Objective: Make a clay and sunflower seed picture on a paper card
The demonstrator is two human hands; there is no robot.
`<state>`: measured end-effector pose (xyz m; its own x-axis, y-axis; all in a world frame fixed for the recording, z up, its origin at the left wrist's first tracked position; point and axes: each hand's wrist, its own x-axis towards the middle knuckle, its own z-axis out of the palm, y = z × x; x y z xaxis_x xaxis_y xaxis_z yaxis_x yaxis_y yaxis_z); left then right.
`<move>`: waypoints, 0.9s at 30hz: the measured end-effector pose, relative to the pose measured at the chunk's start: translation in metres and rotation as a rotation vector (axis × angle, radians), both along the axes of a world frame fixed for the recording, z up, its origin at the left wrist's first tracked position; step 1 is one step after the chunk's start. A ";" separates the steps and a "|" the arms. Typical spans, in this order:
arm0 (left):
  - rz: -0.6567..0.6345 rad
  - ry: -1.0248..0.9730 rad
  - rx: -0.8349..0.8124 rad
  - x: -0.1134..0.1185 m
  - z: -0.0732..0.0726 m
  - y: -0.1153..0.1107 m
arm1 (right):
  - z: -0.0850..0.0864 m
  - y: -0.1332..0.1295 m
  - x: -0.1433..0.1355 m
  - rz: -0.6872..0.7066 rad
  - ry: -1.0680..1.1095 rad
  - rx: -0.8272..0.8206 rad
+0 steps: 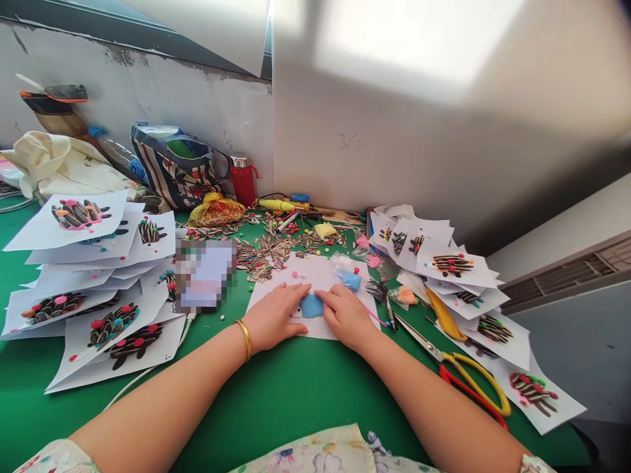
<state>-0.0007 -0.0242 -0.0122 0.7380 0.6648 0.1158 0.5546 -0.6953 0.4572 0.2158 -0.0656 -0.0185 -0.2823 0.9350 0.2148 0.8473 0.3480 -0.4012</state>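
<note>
A flat blue clay patch (312, 306) lies on a white paper sheet (266, 286) at the middle of the green table. My left hand (277, 316) rests on the sheet at the patch's left side, fingers spread and holding nothing. From the right, my right hand (345, 315) touches the patch's edge with its fingertips; its fingers are bent and partly hidden, so whether they pinch anything is unclear. Drawn marks show on the paper beside the patch's left end. Behind my right hand sit a bag with blue clay (349, 280) and a small pink ball (294, 274).
Sunflower seeds (266, 256) are scattered behind the sheet. Papers with seed hedgehogs stand stacked at left (89, 309) and right (458, 289). Scissors (458, 368) lie beside my right forearm, a phone (204, 276) left of the sheet. A red bottle (242, 180) stands behind.
</note>
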 end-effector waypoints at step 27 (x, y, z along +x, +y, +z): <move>-0.141 0.134 0.130 0.004 0.005 -0.007 | -0.002 0.004 0.007 -0.032 0.193 0.008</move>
<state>0.0032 -0.0316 -0.0072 0.8368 0.5403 0.0887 0.4978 -0.8183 0.2873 0.2223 -0.0616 -0.0203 -0.2050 0.9409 0.2696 0.7656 0.3257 -0.5547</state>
